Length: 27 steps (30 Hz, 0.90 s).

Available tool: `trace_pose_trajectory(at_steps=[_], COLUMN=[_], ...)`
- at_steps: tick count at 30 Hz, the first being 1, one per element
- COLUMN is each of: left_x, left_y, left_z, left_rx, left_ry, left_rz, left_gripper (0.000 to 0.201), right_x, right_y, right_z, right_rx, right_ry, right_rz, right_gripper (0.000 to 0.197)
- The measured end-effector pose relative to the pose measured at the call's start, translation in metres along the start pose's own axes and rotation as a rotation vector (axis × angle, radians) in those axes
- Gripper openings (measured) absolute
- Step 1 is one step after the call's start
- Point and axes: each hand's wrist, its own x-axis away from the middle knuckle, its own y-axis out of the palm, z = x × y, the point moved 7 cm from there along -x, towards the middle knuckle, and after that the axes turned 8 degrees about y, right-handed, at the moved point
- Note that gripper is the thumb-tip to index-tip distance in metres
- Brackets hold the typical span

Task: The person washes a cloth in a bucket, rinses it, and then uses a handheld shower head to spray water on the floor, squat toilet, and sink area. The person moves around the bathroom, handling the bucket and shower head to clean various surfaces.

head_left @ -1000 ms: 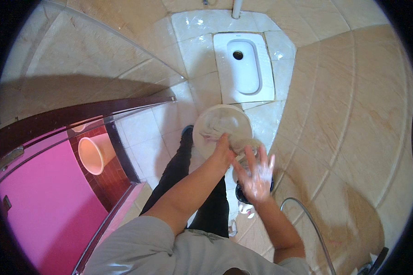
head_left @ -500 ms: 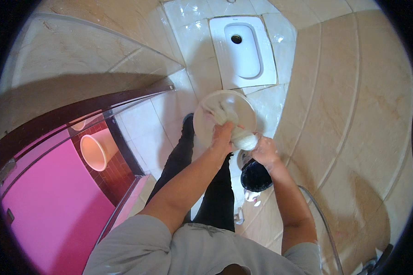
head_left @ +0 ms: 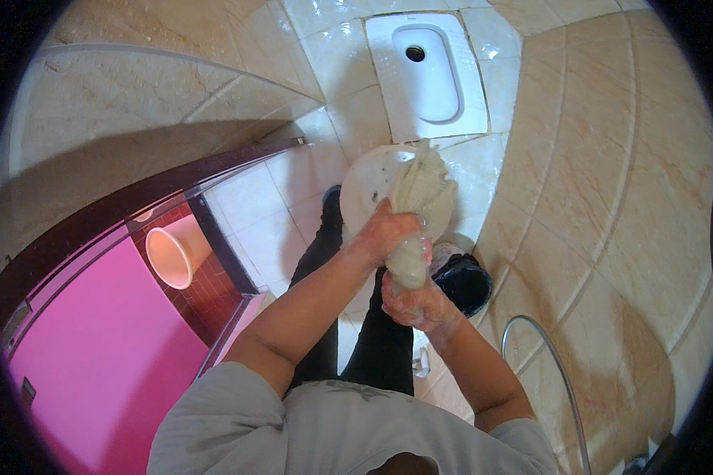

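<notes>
A wet, cream-coloured cloth (head_left: 422, 184) is bunched and twisted between both my hands. My left hand (head_left: 390, 233) is closed round its middle, and from there the far end fans out in loose folds. Nearer my body, my right hand (head_left: 421, 305) grips the lower twisted end, with wet, soapy-looking fingers. Beneath the cloth stands a round whitish tub (head_left: 362, 184), partly covered by the cloth and my left hand. Small dark specks show inside the tub.
A black bucket (head_left: 465, 283) stands right of my hands, near the tiled wall. Beyond the tub is a white squat toilet (head_left: 474, 107) set in the floor. A grey hose (head_left: 558, 360) curves at right. Past the doorway at left are a peach bucket (head_left: 171, 257) and a pink door (head_left: 95, 356).
The cloth has been lifted and swung from slanting across the tub to pointing away from me. My right hand has come in closer to my body, below the left.
</notes>
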Motion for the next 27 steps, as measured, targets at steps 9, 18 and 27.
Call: trace_pose_trajectory(at_steps=[9, 18, 27], left_x=[-0.022, -0.020, -0.009], left_y=[0.015, -0.004, -0.004], left_z=[-0.025, -0.057, -0.086], left_rx=[0.163, 0.570, 0.718], left_ry=[-0.170, -0.377, -0.442], left_rz=[-0.088, 0.137, 0.128], left_gripper=[0.027, 0.027, 0.029], right_x=[0.001, 0.046, 0.054], right_y=[0.005, -0.017, 0.065], right_z=[0.001, -0.022, -0.076], right_rx=[-0.411, 0.504, 1.915], right_ry=[0.037, -0.039, -1.094], right_rz=[-0.246, 0.349, 0.280], right_gripper=[0.028, 0.067, 0.044])
